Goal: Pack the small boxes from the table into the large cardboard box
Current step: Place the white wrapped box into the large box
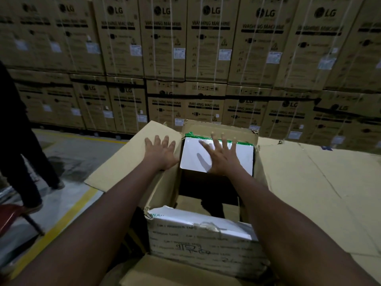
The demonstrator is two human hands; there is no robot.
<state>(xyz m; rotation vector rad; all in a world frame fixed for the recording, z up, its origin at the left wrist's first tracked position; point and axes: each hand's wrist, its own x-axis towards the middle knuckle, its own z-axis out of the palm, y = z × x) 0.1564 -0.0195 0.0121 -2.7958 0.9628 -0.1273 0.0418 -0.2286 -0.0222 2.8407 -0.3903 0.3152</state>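
Note:
The large cardboard box (162,195) stands open in front of me, flaps spread. A small white box with green tape (191,155) lies at its far end, near the top. My right hand (221,154) rests flat on that white box, fingers spread. My left hand (160,152) lies flat on the left flap (127,162), fingers apart, holding nothing. Another white box with printed tape and handwriting (202,238) sits at the near end of the large box. Between the two is a dark gap.
Flattened cardboard (313,182) covers the surface to the right. A wall of stacked washing-machine cartons (206,58) stands behind. At the left a person's legs (22,162) stand on the floor by a yellow line (61,221), next to a red chair (12,215).

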